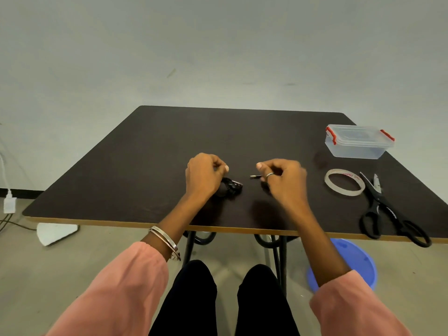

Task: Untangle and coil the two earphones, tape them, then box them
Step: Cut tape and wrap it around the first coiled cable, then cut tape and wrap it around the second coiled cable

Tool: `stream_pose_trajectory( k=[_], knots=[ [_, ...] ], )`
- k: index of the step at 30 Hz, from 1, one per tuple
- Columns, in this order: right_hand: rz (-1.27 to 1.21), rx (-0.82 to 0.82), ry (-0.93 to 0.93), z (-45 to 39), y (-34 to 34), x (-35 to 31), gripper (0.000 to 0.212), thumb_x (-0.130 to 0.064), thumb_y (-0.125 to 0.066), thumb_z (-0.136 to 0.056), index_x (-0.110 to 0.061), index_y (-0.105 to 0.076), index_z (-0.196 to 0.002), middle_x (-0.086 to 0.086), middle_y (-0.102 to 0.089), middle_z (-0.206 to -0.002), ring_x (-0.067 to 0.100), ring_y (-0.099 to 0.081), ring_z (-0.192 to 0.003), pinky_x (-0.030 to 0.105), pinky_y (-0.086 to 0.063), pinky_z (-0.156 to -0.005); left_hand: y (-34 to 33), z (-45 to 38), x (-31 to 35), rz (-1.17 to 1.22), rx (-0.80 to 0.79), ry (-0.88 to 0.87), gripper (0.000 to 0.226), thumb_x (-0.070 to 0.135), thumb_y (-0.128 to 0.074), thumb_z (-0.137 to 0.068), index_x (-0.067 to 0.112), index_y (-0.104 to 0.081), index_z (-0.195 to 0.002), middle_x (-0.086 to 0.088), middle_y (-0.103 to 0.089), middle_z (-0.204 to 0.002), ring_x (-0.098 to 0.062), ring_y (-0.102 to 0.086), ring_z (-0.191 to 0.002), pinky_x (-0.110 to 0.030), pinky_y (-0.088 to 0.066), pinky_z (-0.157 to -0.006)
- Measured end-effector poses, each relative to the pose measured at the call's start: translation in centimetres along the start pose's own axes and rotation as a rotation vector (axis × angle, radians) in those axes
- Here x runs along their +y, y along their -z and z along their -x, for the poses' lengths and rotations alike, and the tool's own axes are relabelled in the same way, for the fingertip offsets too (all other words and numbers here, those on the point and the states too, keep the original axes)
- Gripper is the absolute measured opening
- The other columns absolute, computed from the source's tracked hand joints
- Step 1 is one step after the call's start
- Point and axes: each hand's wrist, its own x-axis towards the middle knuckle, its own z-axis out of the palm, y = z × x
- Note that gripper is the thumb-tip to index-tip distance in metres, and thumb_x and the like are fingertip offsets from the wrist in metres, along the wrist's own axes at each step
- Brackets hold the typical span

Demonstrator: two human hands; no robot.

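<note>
A bundle of black earphone cable (232, 187) lies on the dark table (145, 151), partly under my left hand (204, 174). That hand is closed, its fingertips pinched on the cable just above the bundle. My right hand (282, 177) is closed too, holding a cable end whose metal jack plug (255, 176) sticks out to the left. The black cable is hard to trace against the dark top. A ring of clear tape (344, 182) lies to the right. The clear box (358, 141) with red latches stands lidded at the far right.
Black scissors (388, 212) lie at the table's right front edge, next to the tape. A blue plastic stool (351, 263) stands on the floor under the right side. A white charger and cables (9, 202) hang at the left wall.
</note>
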Motion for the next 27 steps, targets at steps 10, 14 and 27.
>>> stream_pose_trajectory(
  k=[10, 14, 27],
  knots=[
    [0.234, 0.224, -0.157, -1.2, 11.4, 6.2, 0.012, -0.014, -0.067, -0.088, -0.008, -0.074, -0.096, 0.006, -0.071, -0.092, 0.012, -0.06, -0.08, 0.027, -0.047, -0.081, -7.7, 1.5, 9.0, 0.175, -0.254, -0.304, 0.025, 0.027, -0.069, -0.085, 0.018, -0.07, -0.108, 0.005, -0.072, -0.095, -0.008, -0.064, -0.09, -0.034, -0.051, -0.09],
    [0.349, 0.132, -0.167, -1.0, 12.8, 8.1, 0.022, -0.018, -0.06, -0.092, -0.006, -0.071, -0.107, 0.012, -0.07, -0.105, 0.024, -0.062, -0.097, 0.033, -0.045, -0.088, -11.0, 1.3, 12.1, -0.183, -0.349, -0.38, 0.041, 0.041, -0.064, -0.087, 0.025, -0.061, -0.125, 0.003, -0.067, -0.115, -0.02, -0.047, -0.123, -0.047, -0.027, -0.101],
    [0.68, -0.034, -0.222, -1.9, 12.7, 10.6, 0.032, -0.046, -0.066, -0.084, -0.029, -0.066, -0.111, -0.007, -0.067, -0.11, 0.018, -0.048, -0.117, 0.04, -0.024, -0.093, -14.7, 1.0, 14.6, -0.373, -0.314, -0.342, 0.018, 0.033, -0.063, -0.088, 0.02, -0.07, -0.1, -0.002, -0.069, -0.1, -0.028, -0.044, -0.123, -0.058, -0.017, -0.106]
  ],
)
